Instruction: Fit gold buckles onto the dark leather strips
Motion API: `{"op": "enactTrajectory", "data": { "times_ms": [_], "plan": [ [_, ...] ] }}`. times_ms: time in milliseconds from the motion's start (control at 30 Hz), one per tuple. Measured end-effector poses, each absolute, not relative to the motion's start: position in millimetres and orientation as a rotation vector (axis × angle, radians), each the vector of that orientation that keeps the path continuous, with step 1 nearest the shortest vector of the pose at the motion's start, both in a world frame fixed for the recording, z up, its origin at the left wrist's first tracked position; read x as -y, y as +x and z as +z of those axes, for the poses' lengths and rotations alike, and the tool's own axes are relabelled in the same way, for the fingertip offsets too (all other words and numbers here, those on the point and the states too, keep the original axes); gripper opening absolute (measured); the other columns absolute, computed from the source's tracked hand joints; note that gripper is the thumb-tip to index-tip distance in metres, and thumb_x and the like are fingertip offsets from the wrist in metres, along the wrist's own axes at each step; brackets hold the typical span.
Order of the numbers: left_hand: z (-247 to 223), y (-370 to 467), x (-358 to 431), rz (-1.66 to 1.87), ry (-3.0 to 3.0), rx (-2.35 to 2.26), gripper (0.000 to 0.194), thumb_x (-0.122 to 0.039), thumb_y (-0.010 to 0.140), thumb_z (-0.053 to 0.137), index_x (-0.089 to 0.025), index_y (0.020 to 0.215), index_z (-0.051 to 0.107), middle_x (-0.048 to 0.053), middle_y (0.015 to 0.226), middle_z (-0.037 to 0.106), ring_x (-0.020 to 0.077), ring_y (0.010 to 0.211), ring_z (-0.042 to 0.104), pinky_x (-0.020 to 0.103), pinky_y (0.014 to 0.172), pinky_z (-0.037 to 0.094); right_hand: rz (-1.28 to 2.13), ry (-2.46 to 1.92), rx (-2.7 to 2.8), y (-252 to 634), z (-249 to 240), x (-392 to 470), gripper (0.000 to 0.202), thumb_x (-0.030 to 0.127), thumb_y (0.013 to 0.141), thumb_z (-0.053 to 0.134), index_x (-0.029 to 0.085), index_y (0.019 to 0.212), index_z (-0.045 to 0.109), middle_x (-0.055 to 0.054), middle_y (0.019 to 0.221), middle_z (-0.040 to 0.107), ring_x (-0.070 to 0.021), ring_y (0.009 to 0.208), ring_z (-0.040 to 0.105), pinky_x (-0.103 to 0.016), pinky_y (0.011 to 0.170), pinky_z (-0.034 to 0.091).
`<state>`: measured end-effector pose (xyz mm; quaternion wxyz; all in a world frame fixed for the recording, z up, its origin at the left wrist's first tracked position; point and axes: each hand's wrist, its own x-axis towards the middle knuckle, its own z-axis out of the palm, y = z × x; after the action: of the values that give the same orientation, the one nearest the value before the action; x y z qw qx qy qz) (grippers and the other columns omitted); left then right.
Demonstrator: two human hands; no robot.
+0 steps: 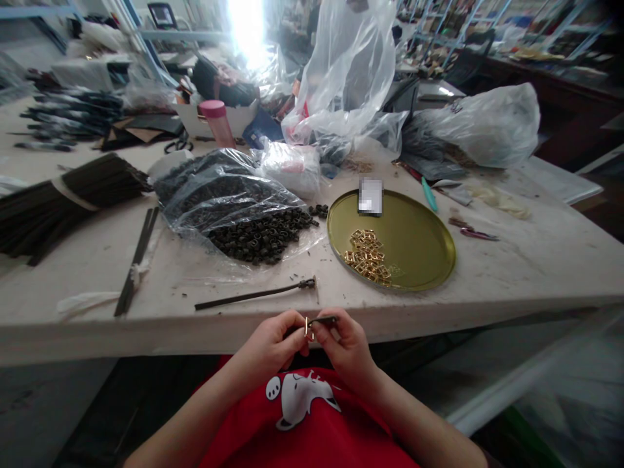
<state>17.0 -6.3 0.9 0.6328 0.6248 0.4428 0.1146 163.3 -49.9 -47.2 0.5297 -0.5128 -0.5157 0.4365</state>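
Note:
Both hands meet just below the table's front edge, over my red shirt. My left hand (273,344) pinches a small gold buckle (308,327). My right hand (344,343) grips the end of a thin dark strap (324,320) that touches the buckle. On the table just above lies another dark strap (253,296) with a loop at its right end. A round gold tray (419,250) to the right holds a pile of gold buckles (366,255). An open clear bag spills small dark loops (260,237).
Bundles of dark straps (53,208) lie at the left, and loose strips (136,260) beside them. A pink bottle (217,122), clear plastic bags (487,123), a teal pen (429,194) and small snips (475,232) sit farther back and right.

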Motion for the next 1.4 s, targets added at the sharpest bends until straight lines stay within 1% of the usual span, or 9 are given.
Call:
{"op": "enactTrajectory", "data": {
  "times_ms": [100, 200, 367, 567, 700, 833, 1000, 1167, 1400],
  "plan": [
    [2, 18, 7, 0.282, 1.326, -1.010, 0.027, -0.039, 0.082, 0.044, -0.017, 0.067, 0.047, -0.006, 0.050, 0.045, 0.0062, 0.038, 0.033, 0.017, 0.037, 0.022, 0.686, -1.212, 1.506, 168, -41, 51, 0.006, 0.016, 0.080, 0.052, 0.021, 0.081, 0.054, 0.000, 0.070, 0.057, -0.0118, 0.063, 0.051, -0.024, 0.059, 0.040],
    [6, 21, 6, 0.304, 1.278, -1.031, 0.029, -0.041, 0.079, 0.045, -0.017, 0.065, 0.046, -0.006, 0.047, 0.044, 0.0060, 0.037, 0.031, 0.017, 0.036, 0.021, 0.662, -1.148, 1.562, 173, -32, 51, 0.010, 0.018, 0.081, 0.049, 0.021, 0.090, 0.054, -0.002, 0.074, 0.058, -0.0140, 0.066, 0.052, -0.027, 0.061, 0.042],
    [4, 21, 5, 0.309, 1.208, -1.062, 0.026, -0.038, 0.078, 0.046, -0.018, 0.063, 0.043, -0.007, 0.043, 0.038, 0.0063, 0.038, 0.028, 0.017, 0.037, 0.019, 1.125, -1.136, 1.410, 182, -20, 46, 0.023, 0.033, 0.087, 0.040, 0.021, 0.089, 0.059, -0.003, 0.072, 0.057, -0.0149, 0.067, 0.052, -0.028, 0.063, 0.042],
    [-4, 16, 3, 0.273, 1.215, -1.085, 0.022, -0.034, 0.077, 0.046, -0.018, 0.063, 0.043, -0.008, 0.045, 0.037, 0.0068, 0.040, 0.028, 0.018, 0.038, 0.020, 1.708, -1.054, 1.219, 190, -13, 27, 0.021, 0.038, 0.075, 0.060, 0.019, 0.082, 0.060, 0.001, 0.069, 0.054, -0.0107, 0.063, 0.048, -0.023, 0.059, 0.038],
    [-5, 18, 3, 0.266, 1.227, -1.153, 0.023, -0.036, 0.075, 0.046, -0.018, 0.061, 0.042, -0.008, 0.046, 0.036, 0.0073, 0.041, 0.029, 0.018, 0.039, 0.020, 1.895, -1.009, 1.050, 188, -19, 21, 0.023, 0.035, 0.065, 0.069, 0.018, 0.073, 0.057, 0.005, 0.063, 0.050, -0.0074, 0.057, 0.043, -0.020, 0.055, 0.034],
    [-8, 22, 3, 0.261, 1.258, -1.138, 0.025, -0.038, 0.074, 0.048, -0.017, 0.060, 0.043, -0.006, 0.050, 0.039, 0.0083, 0.047, 0.032, 0.018, 0.041, 0.023, 1.873, -1.054, 1.053, 188, -29, 23, 0.027, 0.038, 0.063, 0.070, 0.017, 0.067, 0.054, 0.005, 0.060, 0.050, -0.0078, 0.054, 0.042, -0.021, 0.053, 0.034],
    [-10, 22, 0, 0.210, 1.286, -1.112, 0.022, -0.035, 0.075, 0.046, -0.015, 0.065, 0.048, -0.006, 0.051, 0.039, 0.0082, 0.048, 0.032, 0.019, 0.043, 0.024, 1.740, -1.009, 1.246, 192, -33, 25, 0.031, 0.047, 0.079, 0.051, 0.017, 0.071, 0.058, 0.000, 0.065, 0.053, -0.0117, 0.062, 0.047, -0.025, 0.061, 0.039],
    [-12, 22, 1, 0.239, 1.286, -1.106, 0.020, -0.033, 0.076, 0.045, -0.016, 0.065, 0.047, -0.006, 0.053, 0.039, 0.0084, 0.049, 0.033, 0.018, 0.044, 0.025, 1.646, -0.966, 1.337, 192, -34, 28, 0.036, 0.046, 0.086, 0.038, 0.019, 0.079, 0.060, -0.003, 0.075, 0.053, -0.0142, 0.073, 0.050, -0.028, 0.070, 0.042],
    [-16, 23, 4, 0.232, 1.307, -1.122, 0.022, -0.034, 0.075, 0.046, -0.016, 0.063, 0.045, -0.006, 0.053, 0.040, 0.0090, 0.050, 0.034, 0.019, 0.045, 0.027, 1.532, -1.088, 1.405, 191, -35, 28, 0.028, 0.039, 0.084, 0.048, 0.018, 0.073, 0.063, -0.002, 0.075, 0.054, -0.0141, 0.075, 0.051, -0.027, 0.071, 0.041]
  ]
}}
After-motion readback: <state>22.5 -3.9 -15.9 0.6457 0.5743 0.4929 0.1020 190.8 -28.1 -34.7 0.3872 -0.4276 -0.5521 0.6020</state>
